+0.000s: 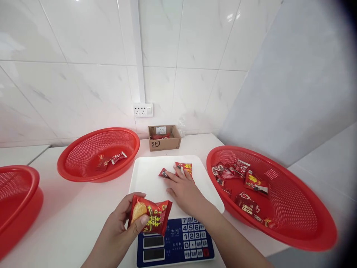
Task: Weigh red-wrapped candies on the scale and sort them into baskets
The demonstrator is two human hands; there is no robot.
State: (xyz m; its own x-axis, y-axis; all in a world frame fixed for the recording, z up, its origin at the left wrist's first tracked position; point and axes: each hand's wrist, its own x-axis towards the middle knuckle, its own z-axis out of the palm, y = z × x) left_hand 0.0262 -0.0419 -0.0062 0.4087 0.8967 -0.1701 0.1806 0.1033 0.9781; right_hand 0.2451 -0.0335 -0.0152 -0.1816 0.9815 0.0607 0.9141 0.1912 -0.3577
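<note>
White marbled wall tiles [92, 93] behind a white tabletop [92, 212]. Left hand [124, 221]: grasping a shiny red packet [156, 214] with yellow lettering, above the dark-blue scale panel [174, 243]. Right hand [182, 189]: spread over two other red packets [187, 167] on the white plastic weighing tray [147, 171] (whether gripping, cannot tell).

SF on the carton [165, 144], 志准 on the scale [143, 175]

The carton's front bears the letters SF; print on its white label [161, 130] is too small. The scale's blue panel [175, 250] shows 志准 in white. Its number keys [192, 236] read 4, 5, 6, then 1, 2, 3, then 0, with 7 and 8 above. Characters on the nearest red packet [153, 216] cannot be read with certainty.
</note>
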